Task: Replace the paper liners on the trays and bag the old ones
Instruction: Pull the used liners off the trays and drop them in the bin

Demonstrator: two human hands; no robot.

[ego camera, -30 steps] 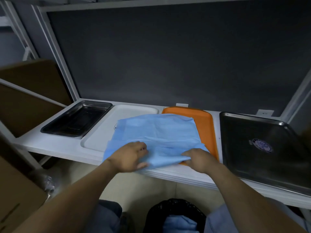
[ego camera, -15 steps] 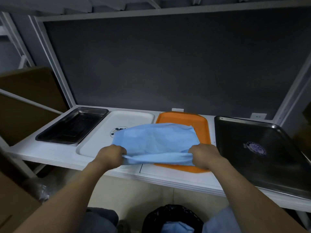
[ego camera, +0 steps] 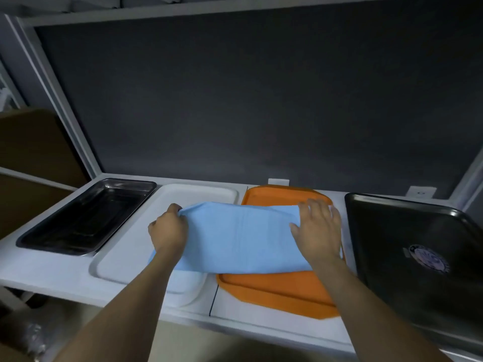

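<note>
A folded light blue paper liner (ego camera: 243, 239) lies across the right part of the white tray (ego camera: 130, 259) and the left part of the orange tray (ego camera: 282, 291). My left hand (ego camera: 168, 232) pinches the liner's far left corner. My right hand (ego camera: 317, 231) rests on the liner's right end with fingers spread and the thumb over its edge. A deep steel pan (ego camera: 86, 218) sits at the far left, and a large dark steel tray (ego camera: 418, 257) with a round logo sits at the far right.
All the trays sit in a row on a white shelf (ego camera: 47, 270) backed by a dark grey panel (ego camera: 248, 100). Brown cardboard (ego camera: 28, 152) stands to the left. The shelf's front edge runs just below the trays.
Both hands have pushed the blue liner farther back over the trays, folding it flatter. The right hand has gone from gripping the liner's edge to lying spread on its right end. The view has tilted up.
</note>
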